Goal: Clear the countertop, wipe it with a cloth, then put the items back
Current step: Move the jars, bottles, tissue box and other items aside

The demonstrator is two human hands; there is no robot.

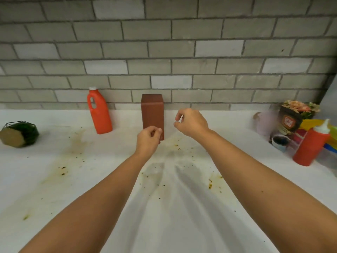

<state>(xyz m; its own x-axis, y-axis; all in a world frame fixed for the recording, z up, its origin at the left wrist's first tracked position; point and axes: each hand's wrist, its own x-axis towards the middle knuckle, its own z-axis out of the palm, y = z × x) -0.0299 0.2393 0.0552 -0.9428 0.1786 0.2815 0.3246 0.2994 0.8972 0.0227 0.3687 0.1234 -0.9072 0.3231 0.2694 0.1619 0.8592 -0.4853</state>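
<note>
A stained white countertop [91, 179] runs along a grey brick wall. An upright brown box [152, 110] stands at the back centre. My left hand [148, 138] hovers in front of the box's lower right corner, fingers loosely curled and holding nothing. My right hand [191, 122] is just right of the box, a small gap away, also loosely curled and empty. An orange jug [99, 114] with a white cap stands left of the box. Brown and yellow smears and dark crumbs [212, 183] lie across the counter.
A green plant in a wire pot [19, 134] lies tipped at the far left. At the right edge stand a red squeeze bottle [310, 145], a cup of noodles [293, 119], a small dark-filled bowl [280, 141] and colourful packaging [330, 136].
</note>
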